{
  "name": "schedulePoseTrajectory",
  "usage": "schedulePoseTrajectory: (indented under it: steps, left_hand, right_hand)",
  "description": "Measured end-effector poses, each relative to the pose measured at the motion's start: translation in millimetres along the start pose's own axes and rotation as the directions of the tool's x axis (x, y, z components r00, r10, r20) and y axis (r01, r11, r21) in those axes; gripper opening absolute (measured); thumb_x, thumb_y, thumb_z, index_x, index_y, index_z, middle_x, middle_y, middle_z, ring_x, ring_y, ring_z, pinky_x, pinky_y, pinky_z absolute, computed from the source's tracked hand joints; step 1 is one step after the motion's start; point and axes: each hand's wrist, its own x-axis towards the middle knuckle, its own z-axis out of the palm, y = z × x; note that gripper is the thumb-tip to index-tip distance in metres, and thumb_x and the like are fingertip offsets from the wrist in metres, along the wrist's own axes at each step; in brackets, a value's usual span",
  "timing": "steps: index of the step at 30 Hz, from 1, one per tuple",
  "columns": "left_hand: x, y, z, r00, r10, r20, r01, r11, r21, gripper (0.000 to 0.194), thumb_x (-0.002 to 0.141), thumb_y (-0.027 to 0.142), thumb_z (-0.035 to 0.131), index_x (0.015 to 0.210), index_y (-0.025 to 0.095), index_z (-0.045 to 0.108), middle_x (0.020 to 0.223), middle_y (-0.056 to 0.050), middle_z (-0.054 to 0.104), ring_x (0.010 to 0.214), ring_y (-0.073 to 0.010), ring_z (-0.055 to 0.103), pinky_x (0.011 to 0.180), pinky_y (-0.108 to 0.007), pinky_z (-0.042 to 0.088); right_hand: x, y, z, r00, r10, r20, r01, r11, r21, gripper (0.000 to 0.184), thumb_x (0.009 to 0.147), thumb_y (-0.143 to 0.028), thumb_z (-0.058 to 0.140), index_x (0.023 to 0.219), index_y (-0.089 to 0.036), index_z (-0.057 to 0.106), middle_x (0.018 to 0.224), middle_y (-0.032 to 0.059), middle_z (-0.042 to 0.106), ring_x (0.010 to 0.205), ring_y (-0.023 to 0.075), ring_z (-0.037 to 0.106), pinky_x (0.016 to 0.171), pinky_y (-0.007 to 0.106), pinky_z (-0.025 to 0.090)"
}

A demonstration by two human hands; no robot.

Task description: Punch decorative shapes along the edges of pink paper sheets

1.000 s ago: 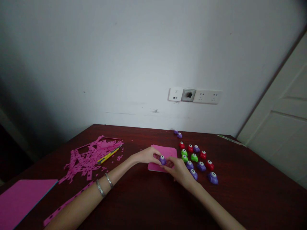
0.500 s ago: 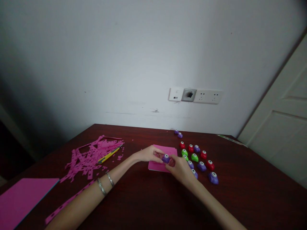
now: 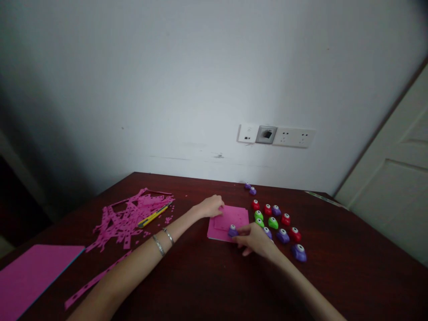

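My right hand (image 3: 256, 240) has its fingertips at the side of a small purple craft punch (image 3: 233, 230), gripping it low over the near edge of a stack of pink square sheets (image 3: 219, 235). On that stack lies a smaller pink sheet (image 3: 230, 217) with faint marks on it. My left hand (image 3: 211, 206) is closed, its curled fingers at the far left corner of this sheet, seeming to pinch it. What lies inside those fingers is partly hidden. Two silver bracelets (image 3: 158, 245) circle the left forearm.
Several red, green and purple punches (image 3: 273, 222) stand to the right. At left are a heap of punched pink strips (image 3: 122, 218), a yellow cutter knife (image 3: 154, 216), a long strip (image 3: 90, 284) and a large pink sheet (image 3: 36, 276). A wall with sockets (image 3: 294, 137) rises behind the table.
My hands have moved apart. The left has gone from the purple punch to the sheet's far left corner. The right has lowered the punch toward the near edge.
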Motion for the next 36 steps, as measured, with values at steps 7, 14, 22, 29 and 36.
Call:
schedulePoseTrajectory:
  steps: [7,14,22,29,36]
  left_hand:
    - [24,3,-5.3,0.982,-0.035,0.186,0.02,0.997,0.08,0.025,0.064,0.027,0.071,0.085,0.013,0.067,0.09,-0.01,0.066,0.08,-0.0188,0.059,0.065,-0.023,0.042]
    - [33,5,-9.4,0.961,-0.054,0.271,0.073,0.996,-0.059,0.01,0.059,0.02,0.072,0.063,0.014,0.065,0.061,-0.002,0.063,0.058,-0.0126,0.055,0.053,-0.02,0.039]
    - [35,12,-14.5,0.935,-0.093,0.343,0.132,0.987,-0.092,0.01,0.058,0.016,0.071,0.053,0.012,0.063,0.05,-0.001,0.056,0.051,-0.0131,0.049,0.056,-0.025,0.04]
    - [35,14,-17.4,0.934,-0.086,0.347,0.127,0.987,-0.099,0.01,0.057,0.012,0.071,0.052,0.013,0.062,0.051,-0.001,0.056,0.051,-0.0124,0.049,0.057,-0.025,0.04]
    - [40,-2,-6.0,0.949,-0.039,0.314,0.104,0.976,-0.193,0.007,0.055,0.015,0.073,0.059,0.014,0.067,0.055,-0.001,0.06,0.053,-0.0117,0.051,0.054,-0.023,0.038]
  right_hand:
    - [2,2,-1,0.992,0.123,-0.027,-0.119,0.986,0.119,0.003,0.068,-0.014,0.061,0.066,-0.011,0.061,0.052,-0.0006,0.06,0.047,0.0083,0.058,0.045,0.017,0.05]
    - [0,9,-3,0.999,0.018,0.037,-0.02,0.999,0.042,0.012,0.067,-0.021,0.064,0.059,-0.013,0.062,0.051,-0.0016,0.059,0.044,0.0075,0.054,0.046,0.017,0.047]
    - [-7,-1,-5,0.996,-0.038,0.081,0.039,0.999,-0.003,0.017,0.068,-0.024,0.06,0.055,-0.013,0.061,0.053,-0.001,0.059,0.047,0.0074,0.052,0.049,0.018,0.045]
    - [-9,-2,-7,0.987,-0.059,0.147,0.053,0.998,0.046,0.012,0.064,-0.021,0.061,0.066,-0.012,0.068,0.056,-0.0023,0.06,0.046,0.0054,0.049,0.051,0.019,0.045]
    - [-8,1,-9,0.987,-0.043,0.153,0.033,0.997,0.068,0.012,0.061,-0.02,0.064,0.069,-0.012,0.069,0.06,-0.0008,0.063,0.05,0.0074,0.054,0.055,0.021,0.049]
